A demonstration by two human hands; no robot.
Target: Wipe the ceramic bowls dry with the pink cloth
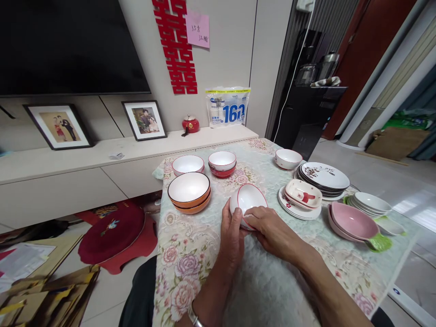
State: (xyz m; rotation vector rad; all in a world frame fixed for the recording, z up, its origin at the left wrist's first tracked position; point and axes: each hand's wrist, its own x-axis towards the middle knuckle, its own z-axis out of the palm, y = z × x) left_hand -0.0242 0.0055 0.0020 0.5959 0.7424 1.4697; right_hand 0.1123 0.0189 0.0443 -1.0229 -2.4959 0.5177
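Observation:
A white bowl with a red rim (252, 198) is tilted on its side above the table in front of me. My left hand (232, 227) wraps its outer wall from the left, thumb near the rim. On the right, my right hand (267, 225) grips the lower rim, with fingers partly over the inside. Beyond it, a white-lined bowl (222, 160) sits on a red bowl (222, 172). Left of these are a pink-rimmed bowl (188, 164) and stacked orange bowls (189, 193) with white insides.
On the table's right are a lone bowl (288, 159), dark-edged plates (325, 176), small plates (299, 212) under rectangular dishes (303, 193), pink dishes (354, 221) and white-green dishes (372, 203). A floral cloth (187, 272) covers the table. A red stool (116, 231) stands left.

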